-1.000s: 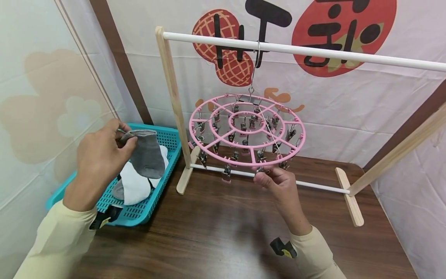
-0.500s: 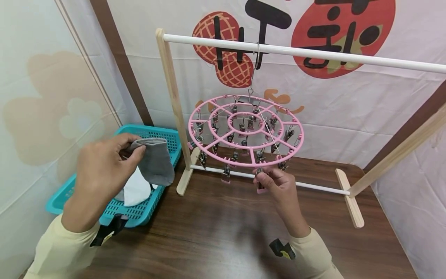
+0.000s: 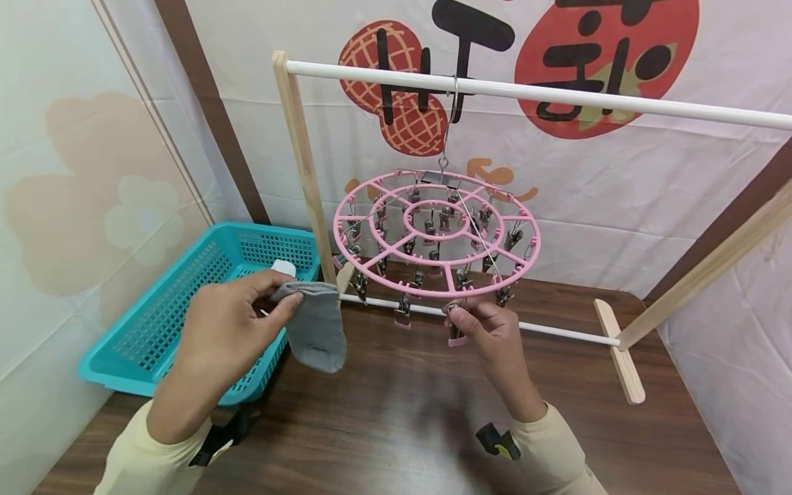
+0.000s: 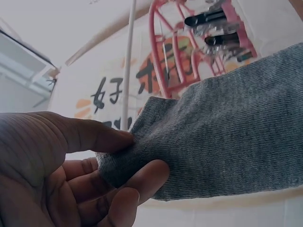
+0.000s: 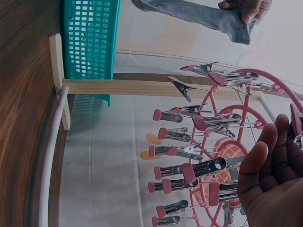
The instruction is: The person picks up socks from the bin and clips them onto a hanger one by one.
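Observation:
My left hand [image 3: 232,337] pinches a grey sock [image 3: 317,331] by its cuff between thumb and forefinger, and the rest of the sock hangs down. In the left wrist view, the ribbed sock [image 4: 227,132] stretches away from the fingertips. My right hand [image 3: 495,340] pinches a metal clip [image 3: 456,333] with pink tips at the near edge of a round pink clip hanger [image 3: 433,293]. That clip [image 5: 297,124] shows only partly in the right wrist view, at the frame's edge. Several other clips [image 5: 208,168] dangle from the hanger. The sock is to the left of the hanger, apart from it.
A turquoise basket [image 3: 155,289] stands at the left, with a white piece of cloth [image 3: 284,267] showing behind my left hand. The hanger hooks over a white rail [image 3: 557,93] on wooden posts [image 3: 300,151]. A printed curtain [image 3: 588,185] closes off the back of the wooden table [image 3: 383,412].
My left hand has carried the grey sock rightward and down, from over the basket toward the hanger. My right hand has drawn the clip slightly left, and more of that clip now shows.

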{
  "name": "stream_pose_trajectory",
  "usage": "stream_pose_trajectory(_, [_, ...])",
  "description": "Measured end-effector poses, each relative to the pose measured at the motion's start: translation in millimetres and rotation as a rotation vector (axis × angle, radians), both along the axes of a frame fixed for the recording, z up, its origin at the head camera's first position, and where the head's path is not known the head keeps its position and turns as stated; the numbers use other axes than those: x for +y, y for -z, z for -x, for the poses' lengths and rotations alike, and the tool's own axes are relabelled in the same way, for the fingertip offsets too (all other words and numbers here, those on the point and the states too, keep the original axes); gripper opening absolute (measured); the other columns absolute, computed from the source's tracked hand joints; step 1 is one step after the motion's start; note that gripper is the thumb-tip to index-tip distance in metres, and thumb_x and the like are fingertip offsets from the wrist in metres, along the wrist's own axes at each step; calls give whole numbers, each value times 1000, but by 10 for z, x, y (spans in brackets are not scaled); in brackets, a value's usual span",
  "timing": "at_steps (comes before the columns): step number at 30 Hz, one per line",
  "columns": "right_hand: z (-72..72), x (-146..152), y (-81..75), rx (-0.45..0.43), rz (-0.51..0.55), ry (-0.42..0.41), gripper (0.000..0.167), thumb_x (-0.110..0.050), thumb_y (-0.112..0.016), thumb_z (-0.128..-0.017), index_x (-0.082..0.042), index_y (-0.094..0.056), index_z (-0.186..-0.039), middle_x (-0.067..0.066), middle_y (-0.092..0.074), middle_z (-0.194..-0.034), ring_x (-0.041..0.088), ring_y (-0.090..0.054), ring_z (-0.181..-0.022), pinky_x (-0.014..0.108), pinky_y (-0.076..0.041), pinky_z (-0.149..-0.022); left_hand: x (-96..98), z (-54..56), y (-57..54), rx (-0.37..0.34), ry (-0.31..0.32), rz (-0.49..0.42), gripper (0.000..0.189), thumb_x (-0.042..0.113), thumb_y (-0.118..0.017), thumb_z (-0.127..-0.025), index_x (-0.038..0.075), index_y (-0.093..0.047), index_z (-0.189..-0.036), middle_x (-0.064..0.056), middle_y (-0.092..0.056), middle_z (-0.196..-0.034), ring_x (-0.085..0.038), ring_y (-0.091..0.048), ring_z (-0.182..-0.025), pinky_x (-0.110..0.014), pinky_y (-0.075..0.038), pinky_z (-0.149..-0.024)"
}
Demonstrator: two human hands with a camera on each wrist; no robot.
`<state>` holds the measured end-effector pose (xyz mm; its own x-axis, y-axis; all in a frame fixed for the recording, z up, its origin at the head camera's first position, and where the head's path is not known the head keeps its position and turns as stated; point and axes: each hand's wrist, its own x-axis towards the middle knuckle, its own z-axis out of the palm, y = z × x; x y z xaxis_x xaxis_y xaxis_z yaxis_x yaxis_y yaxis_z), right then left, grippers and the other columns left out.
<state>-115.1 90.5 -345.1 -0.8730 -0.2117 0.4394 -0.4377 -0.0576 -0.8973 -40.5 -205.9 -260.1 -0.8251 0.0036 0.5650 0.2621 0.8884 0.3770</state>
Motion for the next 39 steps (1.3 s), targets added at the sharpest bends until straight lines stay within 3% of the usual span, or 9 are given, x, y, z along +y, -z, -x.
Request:
stream_pose_trajectory(6, [-7,8,14,-14,9,-14,17,-5,-58,-94,8,-68,-97,17,-64,-80,18,-63,-72,40,-57,-61,155,10,62,-50,52,-6,12,12,-77,-82,10,-74,-93,5,-56,-61,-9,-46,-51,-28,-36,-46])
stream_pose_trajectory(13, [-5,-6,-7,1,-8,-23,17,-7,-58,-95,6,-69,-98,18,-65,-82,21,-65,-76,41,-57,-63,301,31,149,-112,109,-17,12,14,-76,-82,10,-73,-93,8,-48,-56,-8,-40,-49,-27,-32,-45])
stream_pose_trajectory(24, [-16,-19,7,26,-47,-27,17,-9,-59,-96,4,-70,-96,20,-67,-81,18,-66,-71,40,-57,-64,489,98,257,-180,184,-109,8,15,-77,-82,14,-73,-88,10,-53,-59,-7,-41,-49,-27,-34,-46])
stream_pose_trajectory(29, [-11,-14,9,29,-30,-54,19,-12,-60,-96,3,-71,-97,24,-66,-82,20,-67,-76,40,-57,-65,555,146,299,-170,226,-130,8,15,-78,-81,14,-74,-88,10,-52,-61,-6,-42,-51,-26,-35,-47])
stream_pose_trajectory(39, [27,-13,19,44,-44,-16,18,-11,-61,-96,3,-71,-98,13,-70,-81,26,-69,-78,39,-57,-67,694,238,365,-242,241,-142,9,21,-77,-84,15,-75,-91,9,-55,-61,-6,-42,-50,-26,-34,-46])
